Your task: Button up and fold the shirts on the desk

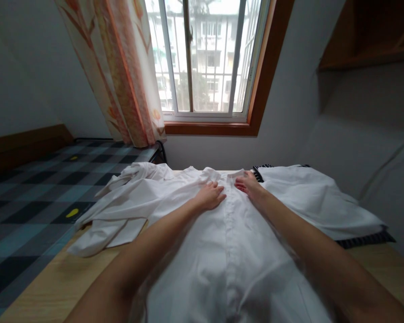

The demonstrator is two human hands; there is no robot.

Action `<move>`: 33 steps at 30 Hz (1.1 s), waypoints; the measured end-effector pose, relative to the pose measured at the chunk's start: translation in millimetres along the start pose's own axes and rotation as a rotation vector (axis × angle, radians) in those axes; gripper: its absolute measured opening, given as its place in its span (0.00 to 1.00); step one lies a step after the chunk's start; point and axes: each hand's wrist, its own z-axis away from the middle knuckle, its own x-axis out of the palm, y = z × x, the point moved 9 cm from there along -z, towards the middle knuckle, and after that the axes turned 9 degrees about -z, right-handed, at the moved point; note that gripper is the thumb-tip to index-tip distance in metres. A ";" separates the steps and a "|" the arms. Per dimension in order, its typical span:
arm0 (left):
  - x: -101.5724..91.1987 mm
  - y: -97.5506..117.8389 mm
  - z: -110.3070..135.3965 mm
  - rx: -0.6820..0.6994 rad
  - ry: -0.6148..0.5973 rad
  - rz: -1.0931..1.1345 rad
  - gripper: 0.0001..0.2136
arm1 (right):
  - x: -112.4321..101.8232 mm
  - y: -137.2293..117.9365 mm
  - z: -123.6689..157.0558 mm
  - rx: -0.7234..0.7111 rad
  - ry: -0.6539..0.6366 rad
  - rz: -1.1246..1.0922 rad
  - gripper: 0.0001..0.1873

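A white button-front shirt (208, 251) lies spread on a wooden table (63, 278), its collar at the far end and its button strip running toward me. My left hand (210, 196) rests flat on the shirt just left of the strip, below the collar, fingers stretched out. On the other side of the strip, my right hand (250, 185) touches the fabric by the collar, its fingers extended. Neither hand grips anything that I can see. One sleeve (111, 231) lies bunched to the left; my right forearm hides part of the shirt's right side.
Folded white cloth (316, 197) lies on dark striped fabric (366, 240) at the table's right. To the left is a bed with a checked cover (27, 215). A curtain (121, 76) hangs beside the barred window (208, 58). A wooden shelf (366, 58) juts out at upper right.
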 end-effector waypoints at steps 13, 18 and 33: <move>24.8 72.7 78.9 0.151 -0.110 -0.131 0.39 | -37.5 -20.5 41.6 -0.693 -0.170 1.242 0.27; 22.3 70.7 91.1 0.154 -0.110 -0.129 0.39 | -34.4 21.7 46.5 -0.656 -0.337 1.494 0.31; -79.4 -32.6 13.3 -0.251 0.272 0.162 0.19 | -36.9 -49.1 -20.1 -0.519 -0.097 0.814 0.29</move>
